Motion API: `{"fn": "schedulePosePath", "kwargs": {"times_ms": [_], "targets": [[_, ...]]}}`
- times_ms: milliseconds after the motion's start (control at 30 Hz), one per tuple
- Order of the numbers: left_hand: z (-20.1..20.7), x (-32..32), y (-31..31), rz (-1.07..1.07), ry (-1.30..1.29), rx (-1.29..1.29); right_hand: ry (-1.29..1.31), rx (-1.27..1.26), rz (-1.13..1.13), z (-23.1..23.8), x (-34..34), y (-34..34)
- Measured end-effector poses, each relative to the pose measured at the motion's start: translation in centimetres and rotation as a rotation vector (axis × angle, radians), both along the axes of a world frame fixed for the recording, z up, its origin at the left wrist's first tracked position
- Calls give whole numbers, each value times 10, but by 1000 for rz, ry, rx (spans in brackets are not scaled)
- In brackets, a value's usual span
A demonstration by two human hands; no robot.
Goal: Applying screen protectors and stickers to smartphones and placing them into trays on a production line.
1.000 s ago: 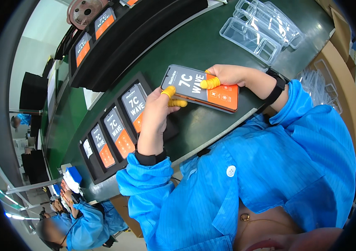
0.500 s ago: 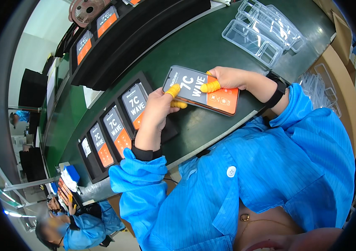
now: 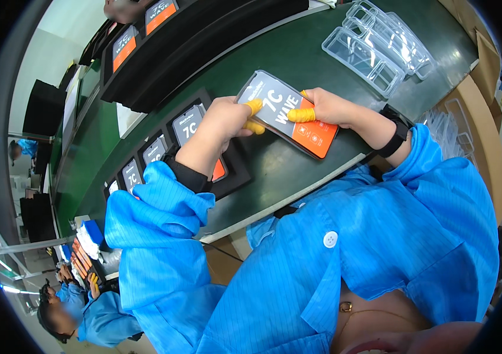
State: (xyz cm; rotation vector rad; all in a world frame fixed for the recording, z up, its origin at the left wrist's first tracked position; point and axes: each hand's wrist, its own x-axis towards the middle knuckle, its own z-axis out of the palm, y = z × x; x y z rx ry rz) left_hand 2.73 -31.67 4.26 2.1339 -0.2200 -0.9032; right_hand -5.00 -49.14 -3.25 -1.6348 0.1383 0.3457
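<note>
Both my hands hold one smartphone [image 3: 280, 94] tilted above the green table. A grey and orange printed film covers its front, and its edge looks dark. At its upper left corner my left hand [image 3: 227, 118] pinches the edge, thumb on the front and a finger beneath. My right hand [image 3: 329, 107] grips the far long side and lower end, its thumb across the front. Yellow finger cots cover the thumbs and some fingertips. Left of my hands, a black tray [image 3: 240, 172] holds several similar phones [image 3: 187, 123], partly hidden behind my left forearm.
Clear phone cases [image 3: 362, 60] lie piled at the far right of the green table [image 3: 286, 192]. More clear cases sit in a cardboard box [image 3: 487, 141] on the right. A black raised stand [image 3: 203, 50] carries further phones at the back. A co-worker [image 3: 106, 318] sits lower left.
The phone has turned clockwise, its upper left end rising. My left elbow has swung outward to the left, and its sleeve now covers more of the tray. My grip stays on the phone.
</note>
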Motion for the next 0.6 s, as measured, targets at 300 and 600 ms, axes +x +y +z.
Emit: {"fn": "schedulePosePath", "kwargs": {"times_ms": [300,600], "targets": [[1,8,1,-55,-4,82,-44,-41,-39,-6,-3,5],[-1,14,-2,-120,-104,40,-98,-109,-85,-22,3,2]]}}
